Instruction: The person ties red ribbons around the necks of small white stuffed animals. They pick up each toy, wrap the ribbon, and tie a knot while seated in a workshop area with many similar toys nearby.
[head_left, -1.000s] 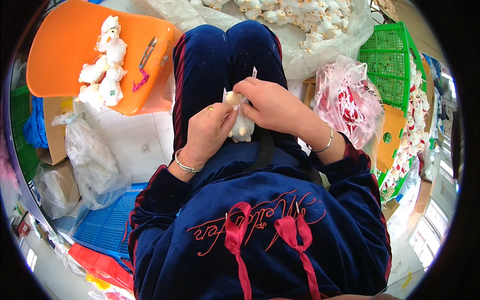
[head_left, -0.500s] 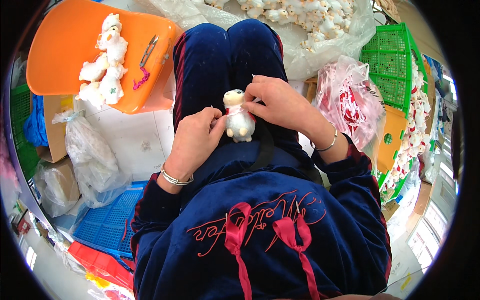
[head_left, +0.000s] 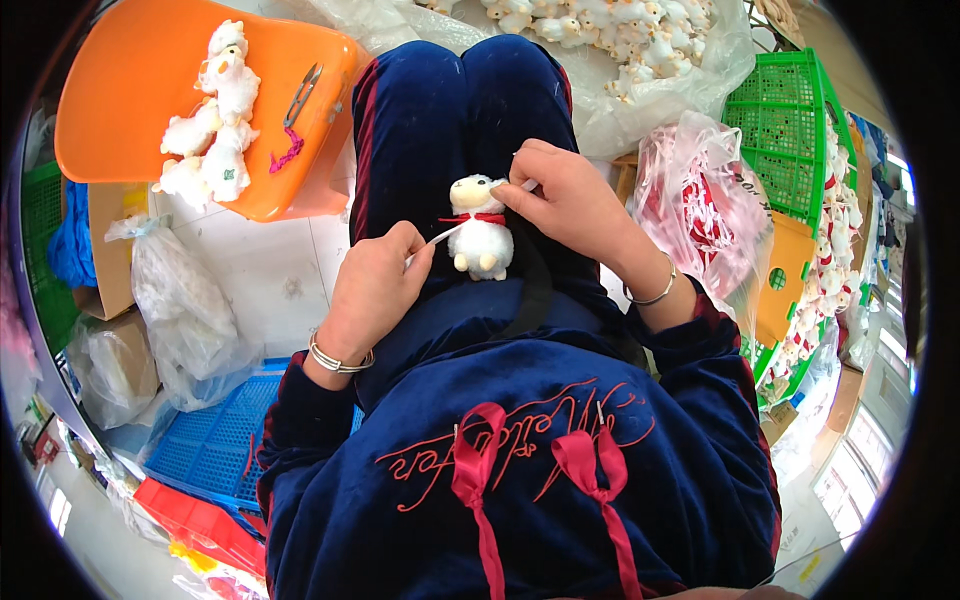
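Note:
A small white plush sheep [head_left: 484, 246] sits upright on my lap with a red band [head_left: 478, 218] round its neck. My left hand [head_left: 382, 285], to the left of the toy, is closed in a pinch on a thin white ribbon [head_left: 446, 233] that runs taut to the toy's neck. At the toy's head, my right hand [head_left: 562, 200] is also pinched closed. A bit of white shows between its thumb and fingers, seemingly the ribbon's other end. Part of the ribbon near the neck is hidden.
Several white plush toys [head_left: 226, 160] and small thread snips [head_left: 303, 96] lie on an orange chair [head_left: 130, 80] at left. More toys [head_left: 640, 40] fill a plastic bag ahead. At right stand a pink-and-red filled bag [head_left: 690, 200] and a green crate [head_left: 775, 110]; a blue crate [head_left: 205, 440] is lower left.
My hands have moved apart; the left went left and slightly down, drawing the white ribbon into a straight line. The red band now shows across the toy's neck.

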